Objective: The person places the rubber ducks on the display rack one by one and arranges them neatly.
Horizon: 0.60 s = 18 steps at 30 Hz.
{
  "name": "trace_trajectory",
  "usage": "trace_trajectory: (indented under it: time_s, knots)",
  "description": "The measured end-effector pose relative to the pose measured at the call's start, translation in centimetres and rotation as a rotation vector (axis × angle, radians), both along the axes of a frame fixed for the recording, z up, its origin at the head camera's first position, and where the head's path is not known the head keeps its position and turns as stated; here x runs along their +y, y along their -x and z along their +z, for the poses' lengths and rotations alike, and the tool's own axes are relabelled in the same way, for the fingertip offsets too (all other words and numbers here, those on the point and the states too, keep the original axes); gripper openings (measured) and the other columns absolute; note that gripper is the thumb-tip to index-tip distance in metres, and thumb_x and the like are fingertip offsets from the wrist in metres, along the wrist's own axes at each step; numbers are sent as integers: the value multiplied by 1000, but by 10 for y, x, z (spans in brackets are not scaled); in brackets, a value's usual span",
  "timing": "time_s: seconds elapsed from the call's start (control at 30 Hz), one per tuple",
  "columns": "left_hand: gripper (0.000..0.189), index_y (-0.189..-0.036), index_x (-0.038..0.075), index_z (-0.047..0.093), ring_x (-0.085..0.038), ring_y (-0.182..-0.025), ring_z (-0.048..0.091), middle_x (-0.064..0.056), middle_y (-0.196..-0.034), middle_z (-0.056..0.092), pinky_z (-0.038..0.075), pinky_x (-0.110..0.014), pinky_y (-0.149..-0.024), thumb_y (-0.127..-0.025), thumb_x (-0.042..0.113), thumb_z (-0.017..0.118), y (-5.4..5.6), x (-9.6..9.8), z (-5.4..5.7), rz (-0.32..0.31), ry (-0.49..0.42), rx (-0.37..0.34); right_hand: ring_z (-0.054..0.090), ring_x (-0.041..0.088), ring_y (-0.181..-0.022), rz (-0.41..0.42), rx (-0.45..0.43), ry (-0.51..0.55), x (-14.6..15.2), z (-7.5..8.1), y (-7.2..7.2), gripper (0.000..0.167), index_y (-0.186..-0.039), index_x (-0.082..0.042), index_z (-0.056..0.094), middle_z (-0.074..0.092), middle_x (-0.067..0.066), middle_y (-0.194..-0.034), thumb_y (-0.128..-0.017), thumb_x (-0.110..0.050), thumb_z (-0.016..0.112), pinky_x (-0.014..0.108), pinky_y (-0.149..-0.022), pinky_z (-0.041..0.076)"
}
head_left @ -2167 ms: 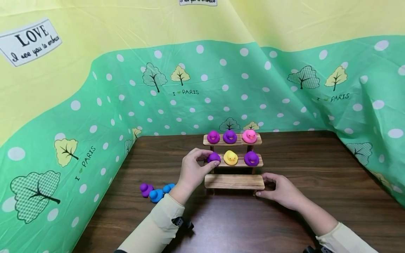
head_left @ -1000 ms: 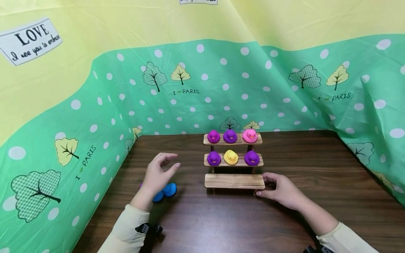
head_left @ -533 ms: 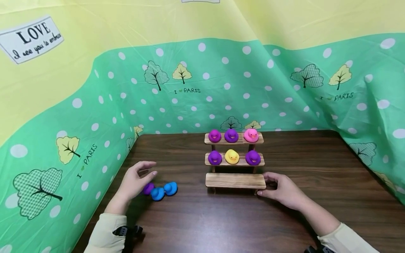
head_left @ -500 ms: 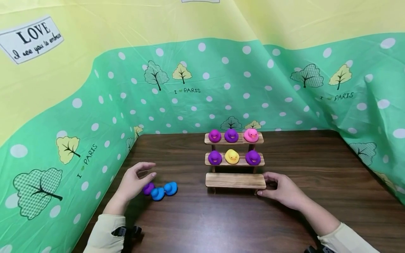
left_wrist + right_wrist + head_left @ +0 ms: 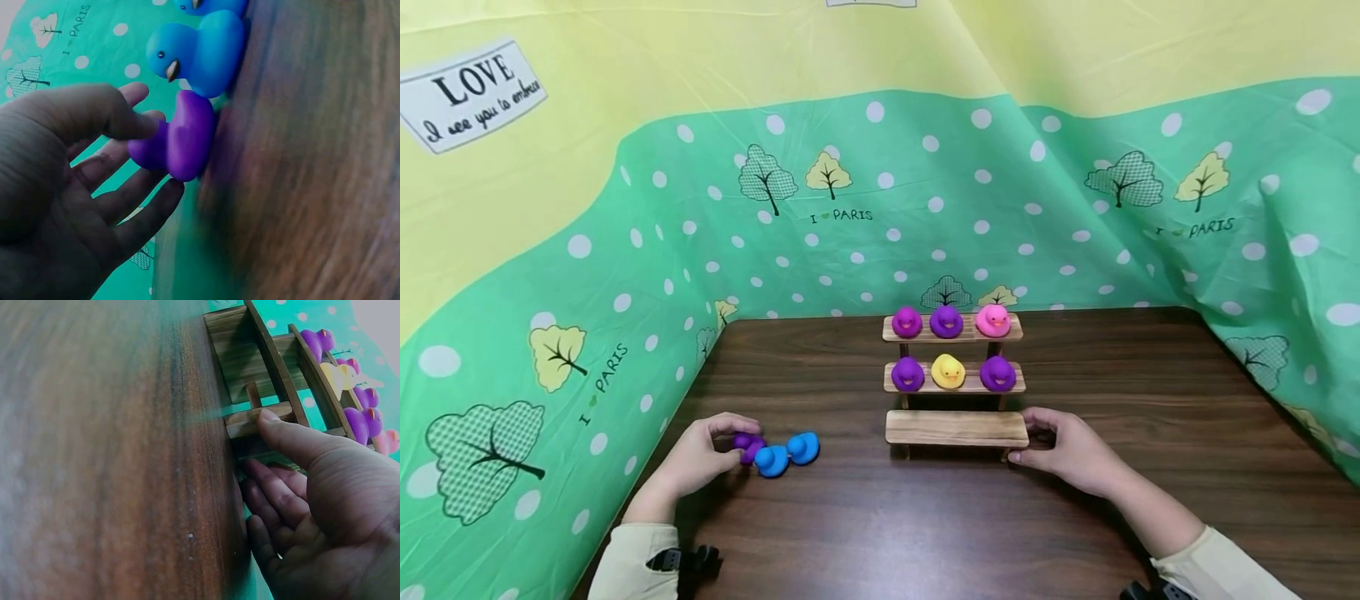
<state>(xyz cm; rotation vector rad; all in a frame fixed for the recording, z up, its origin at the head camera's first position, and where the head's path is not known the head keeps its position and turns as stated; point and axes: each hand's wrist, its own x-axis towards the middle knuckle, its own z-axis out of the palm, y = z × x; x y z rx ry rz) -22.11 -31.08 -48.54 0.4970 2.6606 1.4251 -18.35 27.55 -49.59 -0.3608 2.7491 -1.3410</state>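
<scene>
My left hand (image 5: 694,457) is at a purple rubber duck (image 5: 749,447) on the table, its thumb and fingers on either side of the duck. In the left wrist view the thumb tip lies against the head of that purple duck (image 5: 192,139), with the fingers beyond it. Two blue rubber ducks (image 5: 772,461) sit just to its right. My right hand (image 5: 1075,450) holds the right end of the lowest step of a three-tier wooden stand (image 5: 957,428). In the right wrist view the thumb presses on the stand's leg (image 5: 259,419), and the other fingers curl behind.
Three ducks stand on the top step, the right one a pink duck (image 5: 993,321). Purple ducks flank a yellow duck (image 5: 948,372) on the middle step. The bottom step is bare wood. A patterned cloth (image 5: 880,208) surrounds the back and sides of the brown table (image 5: 880,533).
My left hand let go of a purple duck on the middle step, moved left and down, and now reaches round another purple duck on the table. The right hand stayed at the stand.
</scene>
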Motion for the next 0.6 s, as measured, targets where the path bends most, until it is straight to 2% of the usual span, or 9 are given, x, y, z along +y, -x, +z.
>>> trace_trajectory:
  time_s: [0.13,0.3,0.37,0.47,0.6]
  knots:
    - [33,-115,5,78,-25,-85,71,-14,-118,72,60,-34,-60,-86,-10,77,1,1,-4,47,0,-5,68,17,-103,-6,4,-1,-2,1,0,55,-125,-7,70,75,0,-110,-82,-34,92,29,-86,56]
    - [25,-112,9,79,-22,-74,70,-13,-113,72,59,-33,-57,-89,1,82,2,3,-7,110,32,-6,68,17,-103,-10,10,-9,-2,0,0,55,-125,-7,70,75,0,-110,-82,-34,92,29,-86,56]
    - [26,-114,10,79,-22,-74,69,-13,-114,71,59,-33,-57,-90,1,82,2,4,-7,106,43,-13,68,18,-103,-7,8,-9,-1,0,0,56,-126,-7,69,75,1,-111,-82,-33,92,29,-86,56]
    - [34,-116,11,78,-24,-73,68,-12,-116,70,59,-34,-56,-87,-8,75,1,4,-6,85,59,-15,68,20,-104,-6,-3,-2,-1,0,1,57,-127,-6,69,74,1,-112,-82,-33,92,29,-86,56]
    - [43,-117,12,78,-23,-82,67,-9,-118,69,58,-33,-57,-85,-14,68,1,5,-6,79,90,13,68,21,-105,-7,-11,2,-1,1,0,57,-127,-5,68,74,2,-112,-83,-32,92,30,-85,56]
